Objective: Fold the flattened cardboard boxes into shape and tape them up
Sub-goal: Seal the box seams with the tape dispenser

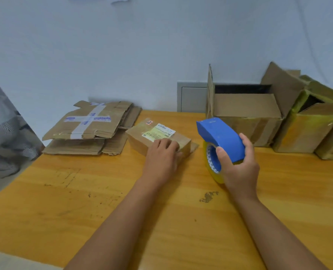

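Note:
A small folded cardboard box (142,139) with a shipping label on top sits in the middle of the wooden table (84,201). My left hand (162,158) presses down on its near right corner, fingers curled over the top edge. My right hand (239,168) grips a blue tape dispenser (222,137) with a roll of yellowish clear tape, held just right of the box, a little above the table. A stack of flattened cardboard boxes (89,127) lies at the back left of the table.
At the back right stands an open cardboard box (245,114) with raised flaps. Beside it are taped yellowish boxes (309,129) along the right edge. A white wall rises behind the table. Grey striped cloth (4,133) hangs off the left.

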